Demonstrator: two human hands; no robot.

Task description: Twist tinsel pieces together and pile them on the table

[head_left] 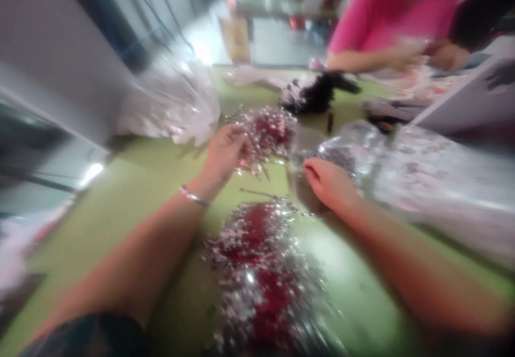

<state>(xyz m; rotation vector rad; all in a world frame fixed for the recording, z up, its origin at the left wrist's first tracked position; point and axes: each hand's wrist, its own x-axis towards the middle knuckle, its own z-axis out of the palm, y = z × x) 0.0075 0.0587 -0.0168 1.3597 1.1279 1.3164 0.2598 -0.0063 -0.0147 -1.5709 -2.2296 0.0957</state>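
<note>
My left hand (227, 150), with a silver bangle at the wrist, has its fingers closed on the near left edge of a glittery silver-and-red tinsel bundle (273, 132). To its right, my right hand (330, 183) is closed in a pinch at the edge of a clear plastic bag (354, 148). Blur hides exactly what lies between the fingertips. A longer silver-and-red tinsel piece (257, 271) lies on the green table (161, 185), between my forearms. One thin stick-like piece (257, 192) rests just beyond it.
Crumpled clear plastic (177, 105) sits at the back left, and a large printed plastic bag (446, 175) at the right. A black bristly item (314, 93) lies farther back. Across the table, a person in a pink top (370, 19) works with their hands.
</note>
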